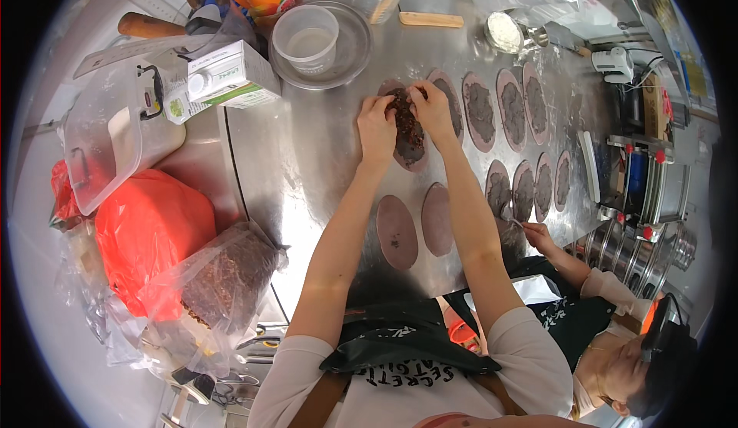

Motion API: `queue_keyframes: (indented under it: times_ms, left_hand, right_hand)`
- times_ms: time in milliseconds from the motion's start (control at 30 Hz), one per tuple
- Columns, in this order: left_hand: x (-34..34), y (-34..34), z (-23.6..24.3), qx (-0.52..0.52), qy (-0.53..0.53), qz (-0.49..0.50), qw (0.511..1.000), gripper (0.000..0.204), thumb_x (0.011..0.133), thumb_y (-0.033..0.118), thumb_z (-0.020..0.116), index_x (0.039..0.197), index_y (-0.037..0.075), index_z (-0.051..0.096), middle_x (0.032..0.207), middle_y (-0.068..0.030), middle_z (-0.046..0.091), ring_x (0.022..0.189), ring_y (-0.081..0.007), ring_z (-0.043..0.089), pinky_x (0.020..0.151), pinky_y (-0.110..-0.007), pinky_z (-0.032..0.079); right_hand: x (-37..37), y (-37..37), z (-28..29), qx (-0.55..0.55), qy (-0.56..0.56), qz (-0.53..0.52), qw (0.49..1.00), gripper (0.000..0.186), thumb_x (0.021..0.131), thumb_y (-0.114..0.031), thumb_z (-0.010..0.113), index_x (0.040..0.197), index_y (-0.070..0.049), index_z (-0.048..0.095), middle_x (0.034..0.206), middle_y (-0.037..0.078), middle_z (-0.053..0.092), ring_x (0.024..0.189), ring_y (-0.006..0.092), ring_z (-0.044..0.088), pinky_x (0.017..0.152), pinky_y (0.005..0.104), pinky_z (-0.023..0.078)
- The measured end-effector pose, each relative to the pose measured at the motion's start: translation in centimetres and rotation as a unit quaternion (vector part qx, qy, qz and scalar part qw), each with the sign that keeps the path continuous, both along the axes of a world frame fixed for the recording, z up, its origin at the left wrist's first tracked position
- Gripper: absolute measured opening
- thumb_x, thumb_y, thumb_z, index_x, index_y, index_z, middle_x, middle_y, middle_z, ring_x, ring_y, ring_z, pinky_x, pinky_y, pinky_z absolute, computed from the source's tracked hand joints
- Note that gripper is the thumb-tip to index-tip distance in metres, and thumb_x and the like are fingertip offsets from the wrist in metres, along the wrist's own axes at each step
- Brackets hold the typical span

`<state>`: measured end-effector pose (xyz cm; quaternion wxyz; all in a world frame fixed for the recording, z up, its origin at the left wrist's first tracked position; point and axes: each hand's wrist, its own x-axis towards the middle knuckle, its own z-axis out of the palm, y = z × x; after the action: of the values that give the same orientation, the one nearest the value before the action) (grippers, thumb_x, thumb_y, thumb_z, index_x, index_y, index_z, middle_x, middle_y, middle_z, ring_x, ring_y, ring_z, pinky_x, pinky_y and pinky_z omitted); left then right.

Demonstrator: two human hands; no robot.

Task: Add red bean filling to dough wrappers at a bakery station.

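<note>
1. Steel makes the broad worktop (292, 159), spreading toward twelve o'clock, straight ahead of the worker.
2. At three o'clock I see a co-worker (611, 297), one hand (540, 237) gripping a thin tool (516, 223).
3. Toward ten o'clock bulges a red plastic bag (154, 232), with a clear tub (123, 151) just beyond it.
4. At eleven, a round metal tray (359, 51) holds a plastic bowl (306, 36).
5. Grey-topped ovals (480, 113) lie in two rows around one o'clock; two barer ovals (397, 232) lie at twelve, nearer the worker.
6. Farther out at twelve, the left hand (377, 126) and right hand (433, 113) flank a mauve base (410, 155), fingers curled; whether they pinch anything, I cannot tell.
7. Dark, crumbly filling (406, 116) sits on that base, between the hands.
</note>
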<state>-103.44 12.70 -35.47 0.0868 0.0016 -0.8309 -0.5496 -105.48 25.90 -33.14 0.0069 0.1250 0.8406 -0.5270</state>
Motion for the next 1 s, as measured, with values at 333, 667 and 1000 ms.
queue_keyframes:
  times_ms: [333,667,1000]
  left_hand:
    - [3.1,3.1,2.4,0.047,-0.003,-0.056,0.997,0.027,0.082,-0.004,0.061,0.108,0.001,0.064,0.101,-0.0177,0.061,0.090,-0.0366,0.062,0.077,-0.043,0.050]
    - [4.5,10.2,1.4,0.124,-0.112,-0.087,0.982,0.037,0.078,-0.005,0.061,0.116,-0.005,0.059,0.105,-0.0210,0.060,0.093,-0.0385,0.062,0.080,-0.043,0.051]
    - [0.4,10.0,0.6,0.052,-0.048,-0.038,0.997,0.037,0.079,-0.008,0.062,0.115,-0.002,0.062,0.102,-0.0162,0.064,0.087,-0.0295,0.067,0.079,-0.038,0.053]
  right_hand:
    - [4.0,6.3,-0.5,-0.408,0.051,-0.217,0.885,0.014,0.099,-0.013,0.053,0.098,0.000,0.058,0.083,0.006,0.058,0.057,0.0093,0.049,0.044,0.0215,0.033]
    - [5.9,5.8,-2.4,-0.316,0.107,-0.221,0.916,0.015,0.099,-0.006,0.050,0.110,-0.001,0.059,0.099,0.006,0.062,0.090,0.0142,0.059,0.082,0.0279,0.049]
    - [2.2,5.4,-2.1,-0.302,0.124,-0.169,0.930,0.035,0.087,0.009,0.042,0.118,0.003,0.059,0.116,0.011,0.064,0.112,0.0194,0.059,0.100,0.0303,0.044]
